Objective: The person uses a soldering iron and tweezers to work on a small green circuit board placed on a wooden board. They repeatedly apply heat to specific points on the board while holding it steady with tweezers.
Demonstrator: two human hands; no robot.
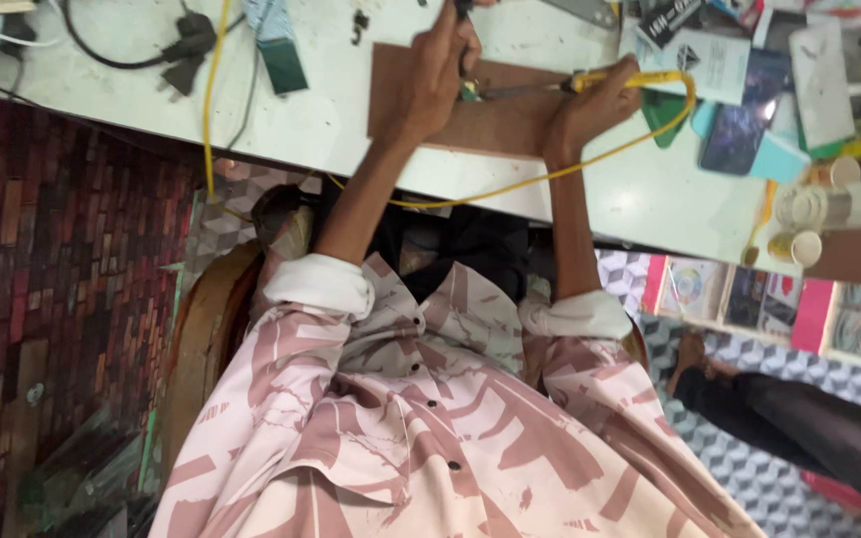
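Your left hand (440, 70) fisted, pinching small green part (470, 92) down on brown board (495, 125) at table (331, 120) edge. Your right hand (595, 105) closed round yellow-handled soldering iron (560, 86), tip touching part. Yellow cord (600, 159) loops off handle, sags past table edge. Black plug (186, 50) far left; phone cases (739, 125) cluttered right; paper cups (799, 244) near right edge.
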